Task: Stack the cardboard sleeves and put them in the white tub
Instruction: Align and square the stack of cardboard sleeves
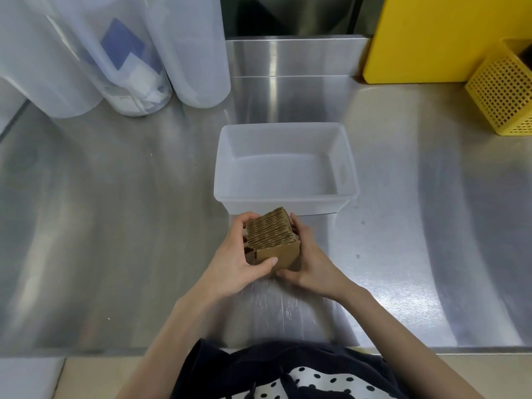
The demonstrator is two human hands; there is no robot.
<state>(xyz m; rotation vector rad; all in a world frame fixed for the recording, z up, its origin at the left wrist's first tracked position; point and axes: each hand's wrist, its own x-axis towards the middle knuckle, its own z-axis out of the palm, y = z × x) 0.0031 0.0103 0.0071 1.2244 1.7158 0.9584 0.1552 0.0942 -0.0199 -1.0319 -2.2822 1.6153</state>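
Cardboard sleeves [272, 237], a whole bundle of them pressed together with corrugated edges facing up, sit squeezed between both hands just above the steel bench [115, 226]. Left hand [234, 262] wraps the left side, thumb laid across the plain front face; right hand [312, 264] clamps the right side, fingers curled around the far edge, thumb tucked under the near corner. Both are closed firmly on the stack. Just beyond, nearly touching the fingertips, stands the white tub [349, 165], with nothing inside it. Far left, translucent plastic containers [198, 53] stand at the back, one holding blue and white papers. Far right, a yellow perforated basket [501, 93] sits beside a yellow board [426, 33] leaning upright.
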